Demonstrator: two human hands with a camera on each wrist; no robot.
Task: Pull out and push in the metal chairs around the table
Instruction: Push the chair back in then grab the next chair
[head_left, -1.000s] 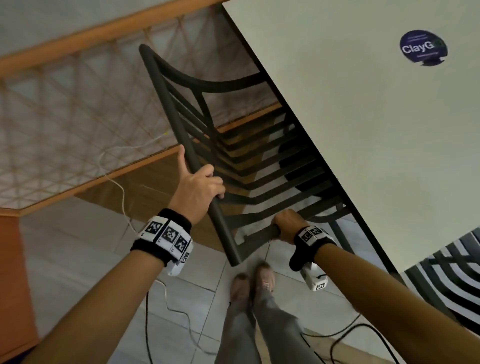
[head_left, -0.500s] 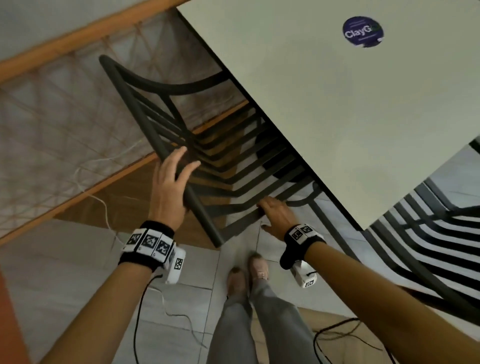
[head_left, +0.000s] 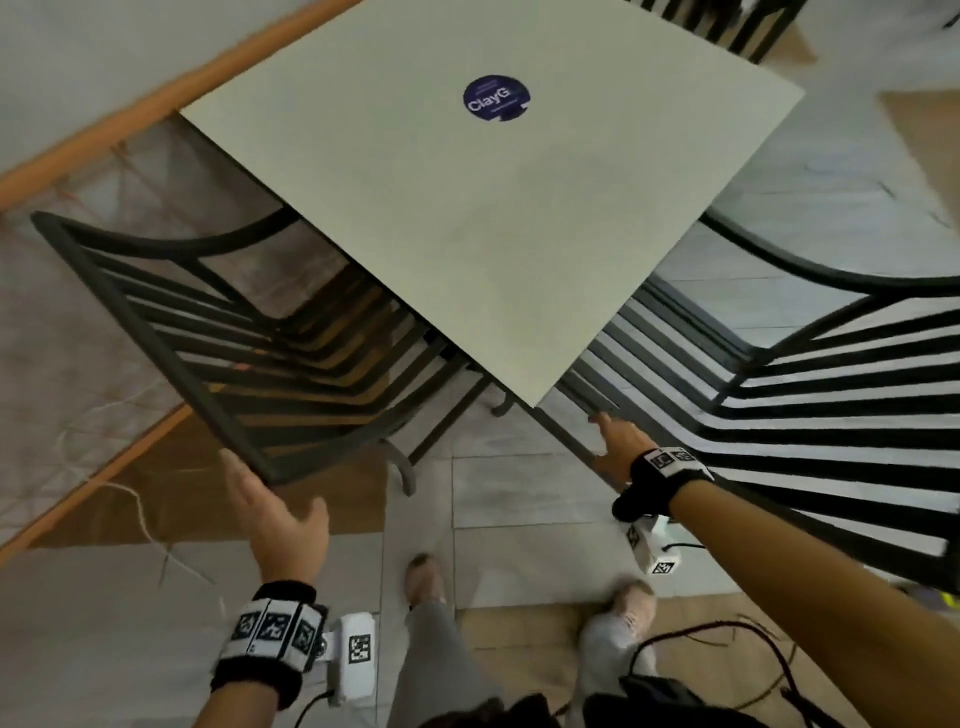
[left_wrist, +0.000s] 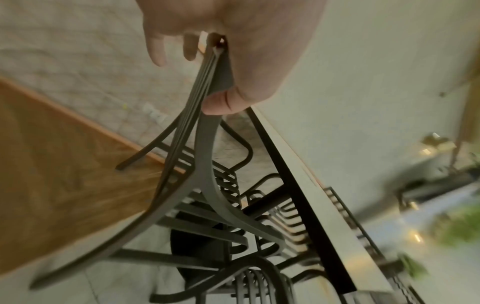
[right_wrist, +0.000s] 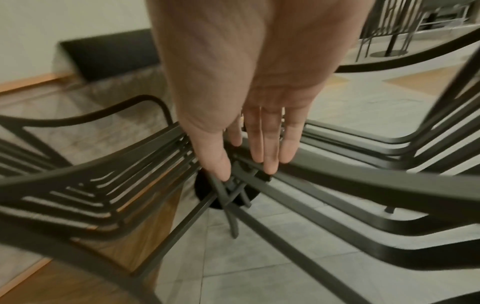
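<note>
A dark slatted metal chair (head_left: 150, 343) stands tucked under the left side of the pale square table (head_left: 467, 234). My left hand (head_left: 275, 499) is spread open, and the near corner of that chair's backrest sits between thumb and fingers. In the left wrist view the thumb lies along the backrest rail (left_wrist: 205, 148) without curling round it. A second metal chair (head_left: 831, 278) stands at the table's right side. My right hand (head_left: 610, 436) reaches to it with straight fingers. In the right wrist view those fingertips (right_wrist: 270, 164) hover at its top rail (right_wrist: 363, 174).
A blue round sticker (head_left: 496, 97) lies on the tabletop. A wooden-framed net barrier (head_left: 93, 171) runs close behind the left chair. My feet (head_left: 423, 577) stand on the tiled floor between the chairs, with cables (head_left: 727, 639) trailing at the lower right. More metal furniture (head_left: 727, 26) shows beyond the table.
Both hands let go of the left chair, which now sits further under the table. The right hand moved over to the right chair, and the view swung right.
</note>
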